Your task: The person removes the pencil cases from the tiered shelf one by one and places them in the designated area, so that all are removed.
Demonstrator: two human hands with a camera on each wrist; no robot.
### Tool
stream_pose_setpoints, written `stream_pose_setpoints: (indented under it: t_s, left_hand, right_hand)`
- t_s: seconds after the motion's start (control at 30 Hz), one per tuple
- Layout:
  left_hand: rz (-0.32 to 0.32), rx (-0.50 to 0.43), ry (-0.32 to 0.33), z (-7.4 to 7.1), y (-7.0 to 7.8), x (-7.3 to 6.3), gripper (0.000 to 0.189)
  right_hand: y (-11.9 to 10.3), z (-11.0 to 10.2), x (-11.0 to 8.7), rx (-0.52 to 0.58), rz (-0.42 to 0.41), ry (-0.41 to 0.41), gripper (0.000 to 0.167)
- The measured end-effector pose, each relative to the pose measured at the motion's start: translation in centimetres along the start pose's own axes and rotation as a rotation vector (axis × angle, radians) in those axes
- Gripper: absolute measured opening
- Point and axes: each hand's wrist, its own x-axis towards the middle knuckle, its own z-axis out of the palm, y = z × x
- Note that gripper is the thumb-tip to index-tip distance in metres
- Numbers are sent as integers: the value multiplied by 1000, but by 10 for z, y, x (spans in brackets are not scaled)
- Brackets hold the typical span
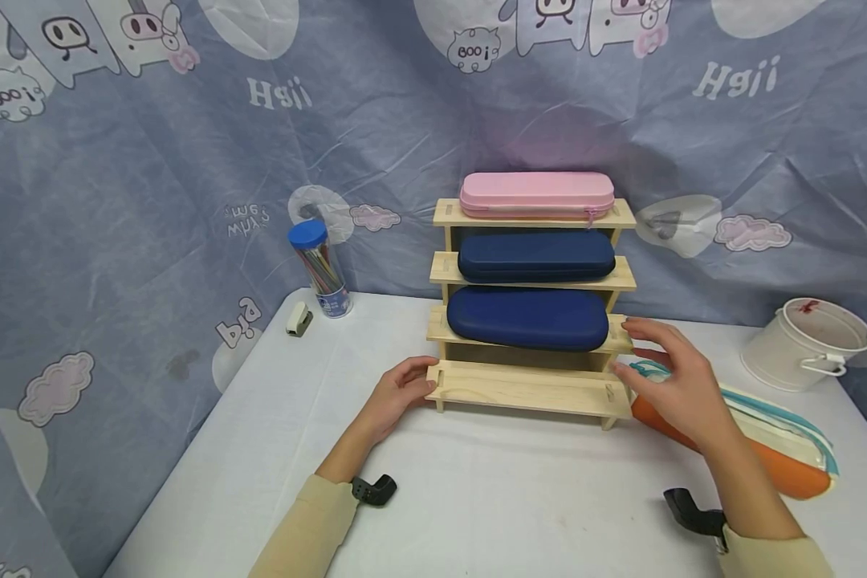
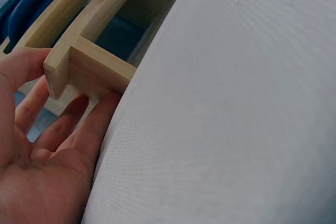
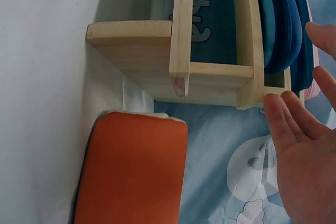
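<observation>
A light wooden tiered rack [image 1: 531,388] stands on the table with four steps. My left hand [image 1: 397,395] grips the left end of its lowest plank [image 2: 59,69], thumb on the plank and fingers by the side panel. At the right side, my right hand [image 1: 675,377] has its fingertips right at the end of a higher plank [image 3: 254,40], fingers loosely extended and holding nothing. A pink zipped case [image 1: 537,193] lies on the top step. Below it sit a dark navy case [image 1: 537,257] and a brighter navy case [image 1: 527,319], one per step.
An orange pouch [image 1: 787,470] with a teal zip lies under the right forearm, beside the rack. Behind it stands a white bucket [image 1: 780,353]. To the back left are a blue-lidded jar [image 1: 319,269] of thin sticks and a small stapler [image 1: 299,319]. Patterned cloth [image 1: 376,144] hangs behind.
</observation>
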Motion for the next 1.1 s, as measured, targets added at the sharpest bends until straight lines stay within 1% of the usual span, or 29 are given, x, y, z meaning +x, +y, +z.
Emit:
stream_pose_setpoints:
  t_s: [0.13, 0.23, 0.33, 0.4, 0.5, 0.6, 0.83, 0.93, 1.1]
  left_hand:
    - [-3, 1, 1, 0, 0, 0, 44]
    - [0, -1, -1, 0, 0, -1, 44]
    - [2, 0, 2, 0, -1, -1, 44]
    - [0, -3, 6, 0, -1, -1, 44]
    - [0, -2, 4, -1, -1, -1, 45]
    - [6, -6, 0, -1, -1, 0, 46]
    - [2, -3, 0, -1, 0, 0, 45]
    - [-1, 0, 3, -1, -1, 0, 44]
    - [-6, 12, 8, 0, 0, 1, 44]
  right_hand:
    - [-18, 3, 3, -6, -17, -7, 59]
    - [-23, 5, 5, 3, -17, -25, 60]
    - [-18, 7, 8, 27, -15, -50, 63]
    - [-10, 9, 11, 29, -11, -67, 66]
    - [5, 12, 15, 0, 11, -89, 69]
    - [14, 13, 19, -12, 32, -114, 71]
    - [17, 14, 28, -30, 21, -171, 74]
    - [16, 14, 30, -14, 48, -210, 76]
    - [17, 14, 36, 47, 86, -258, 77]
